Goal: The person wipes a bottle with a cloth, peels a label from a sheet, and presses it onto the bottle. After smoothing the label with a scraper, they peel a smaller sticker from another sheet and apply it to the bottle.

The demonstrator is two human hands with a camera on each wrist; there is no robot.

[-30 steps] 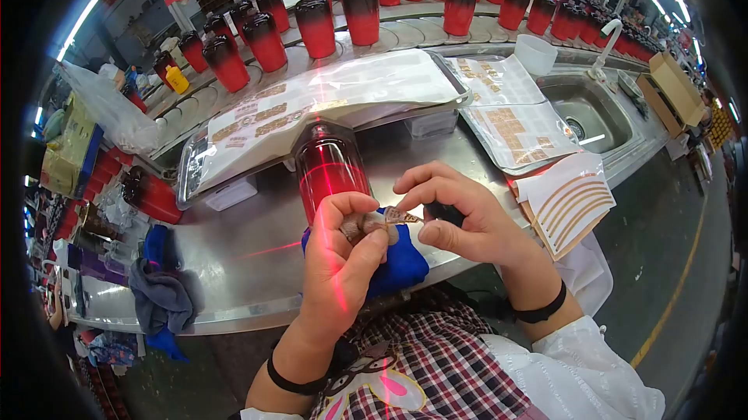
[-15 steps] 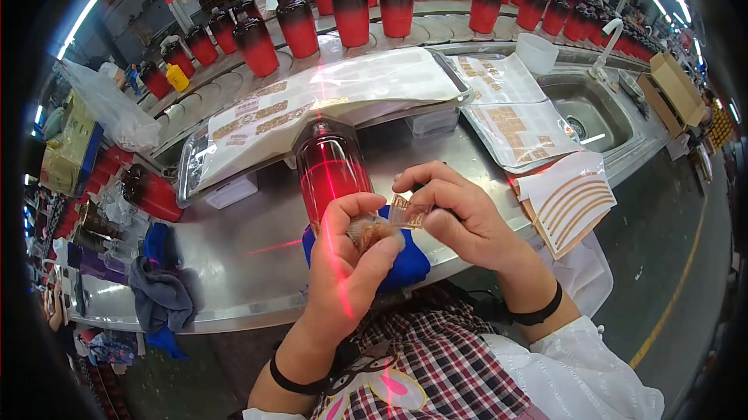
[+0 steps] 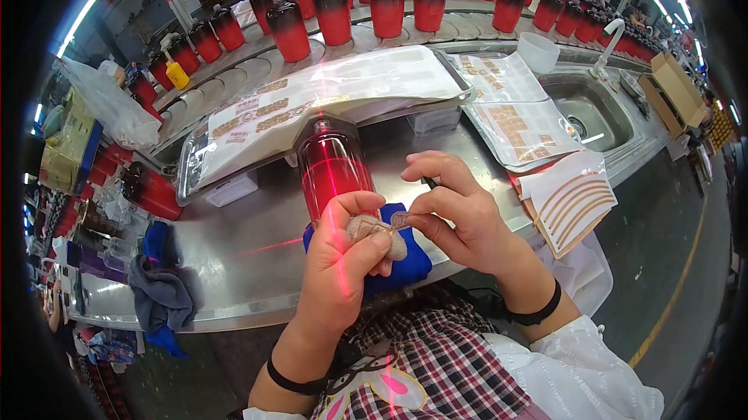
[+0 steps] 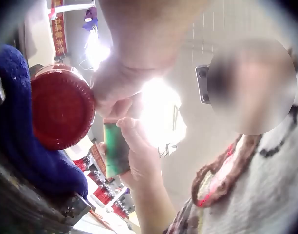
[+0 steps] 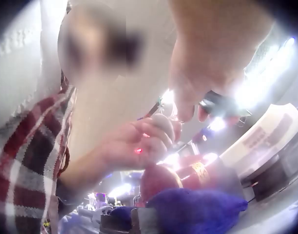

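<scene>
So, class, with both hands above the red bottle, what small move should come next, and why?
Probably lower the small label, which the right hand pinches beside the beige wad in the left hand, onto the red bottle: it lies on the blue cloth just below, a red laser cross on its side.

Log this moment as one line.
left hand: grips beige wad | right hand: pinches label | red bottle: lying on blue cloth
</scene>
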